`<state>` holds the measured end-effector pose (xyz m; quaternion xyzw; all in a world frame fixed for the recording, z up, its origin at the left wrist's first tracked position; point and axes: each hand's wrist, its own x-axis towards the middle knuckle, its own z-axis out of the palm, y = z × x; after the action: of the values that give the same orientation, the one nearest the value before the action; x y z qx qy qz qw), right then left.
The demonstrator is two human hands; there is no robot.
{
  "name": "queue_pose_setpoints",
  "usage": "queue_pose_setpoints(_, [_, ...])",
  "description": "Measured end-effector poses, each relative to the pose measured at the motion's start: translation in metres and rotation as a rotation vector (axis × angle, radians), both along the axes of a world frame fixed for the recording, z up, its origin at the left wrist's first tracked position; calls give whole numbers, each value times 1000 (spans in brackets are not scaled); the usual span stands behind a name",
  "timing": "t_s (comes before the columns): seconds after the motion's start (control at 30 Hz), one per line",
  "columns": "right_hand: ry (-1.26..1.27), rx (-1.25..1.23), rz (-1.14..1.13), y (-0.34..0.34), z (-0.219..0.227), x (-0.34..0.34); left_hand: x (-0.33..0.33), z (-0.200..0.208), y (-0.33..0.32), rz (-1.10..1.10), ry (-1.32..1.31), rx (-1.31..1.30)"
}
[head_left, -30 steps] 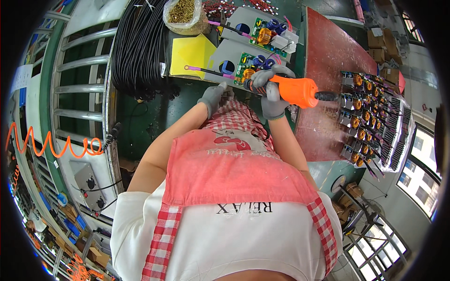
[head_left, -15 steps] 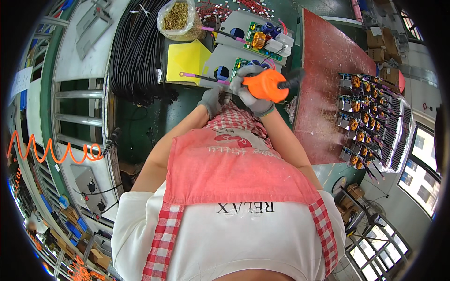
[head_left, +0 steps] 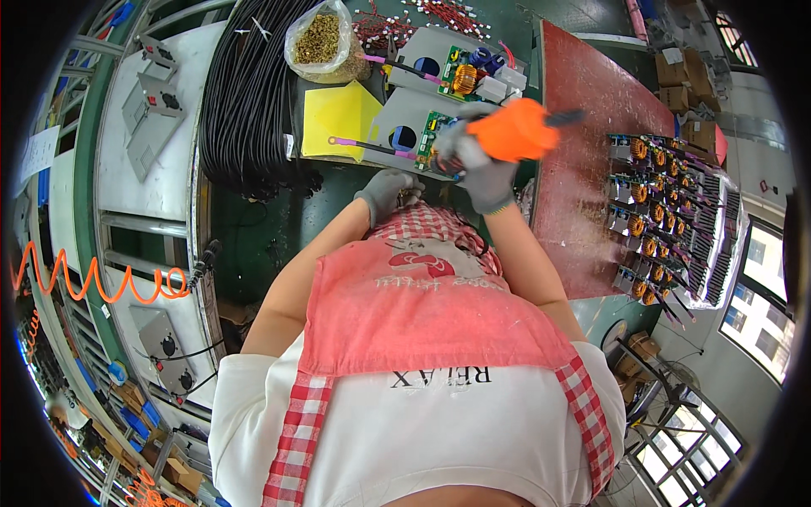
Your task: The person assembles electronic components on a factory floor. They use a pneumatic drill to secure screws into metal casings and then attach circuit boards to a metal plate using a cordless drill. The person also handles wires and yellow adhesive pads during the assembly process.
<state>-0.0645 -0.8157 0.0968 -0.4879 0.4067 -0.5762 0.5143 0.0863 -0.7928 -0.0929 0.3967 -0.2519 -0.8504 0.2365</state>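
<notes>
My right hand (head_left: 488, 176) is gripping an orange tool (head_left: 513, 131), a circuit board (head_left: 432, 128) lying to its left; whether my left hand (head_left: 389, 193) is pinching anything, I can't tell.

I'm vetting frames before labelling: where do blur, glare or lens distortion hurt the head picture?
Head view: the orange tool in the right hand looks smeared, probably from motion; head view: the windows at right are partly washed out; head view: the green rail at left bows along the fisheye rim; head view: a pale patch on the red board may be glare or wear.
</notes>
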Motion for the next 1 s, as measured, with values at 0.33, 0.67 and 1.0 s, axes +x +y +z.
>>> queue_pose_setpoints(0.33, [-281, -456, -27, 41, 74, -64, -17, 117, -19, -14, 394, 12])
queue_pose_setpoints(0.67, [-279, -533, -147, 53, 75, -93, -47, 120, -35, -92, 516, 146])
queue_pose_setpoints(1.0, [-332, -421, -246, 43, 75, -108, -67, 127, -47, -97, 262, -9])
